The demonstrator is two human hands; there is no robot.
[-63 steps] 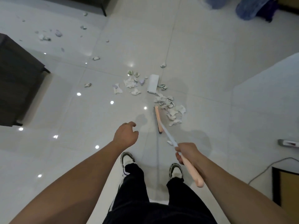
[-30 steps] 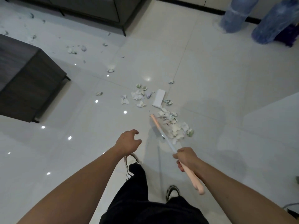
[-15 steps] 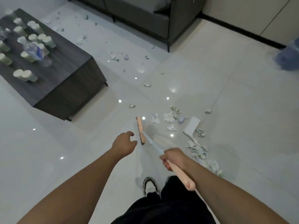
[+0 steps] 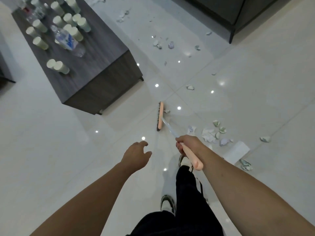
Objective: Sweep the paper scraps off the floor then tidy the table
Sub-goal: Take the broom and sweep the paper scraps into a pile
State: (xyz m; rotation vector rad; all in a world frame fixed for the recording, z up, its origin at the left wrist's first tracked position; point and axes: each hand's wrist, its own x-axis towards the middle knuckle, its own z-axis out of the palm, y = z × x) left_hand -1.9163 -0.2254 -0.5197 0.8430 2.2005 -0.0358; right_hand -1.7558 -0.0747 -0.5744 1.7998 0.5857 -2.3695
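Right hand (image 4: 186, 144) wrapped round the peach handle of the broom (image 4: 160, 116), bristle head down on the floor just off the table (image 4: 95, 53) corner. Left hand (image 4: 136, 155) loose, fingers spread, holding nothing. Paper scraps (image 4: 212, 134) scattered right of the broom. Bottle (image 4: 68, 40) among cups (image 4: 58, 66) on the table, blue label too blurry to read.

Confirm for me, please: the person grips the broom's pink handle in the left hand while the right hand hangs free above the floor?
Not quite: the hands are swapped. The head view shows the right hand gripping the broom by its pink handle, while the left hand hangs free above the floor.
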